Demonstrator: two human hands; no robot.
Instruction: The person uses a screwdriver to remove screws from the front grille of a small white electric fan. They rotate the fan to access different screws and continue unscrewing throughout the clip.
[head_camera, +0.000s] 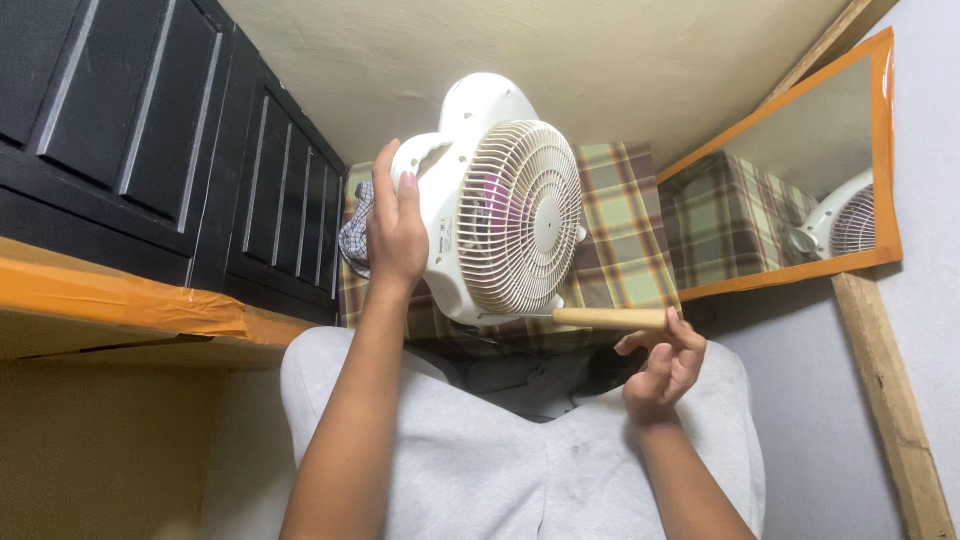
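A small white fan (505, 215) with a round ribbed grille is held up in front of me, above my lap in grey trousers (480, 460). My left hand (395, 230) grips the fan's casing on its left side, fingers pointing up. My right hand (662, 365) holds a tool with a pale wooden handle (610, 318) between fingertips; its tip meets the lower rim of the fan's grille. The metal part of the tool is mostly hidden against the fan.
A green and brown plaid cloth (625, 240) covers a surface behind the fan. Black panelled cabinet doors (150, 130) stand on the left above an orange-taped edge (120, 295). An orange-framed mirror (800, 190) on the right reflects the fan and cloth. A wooden strip (890, 400) runs along the grey wall.
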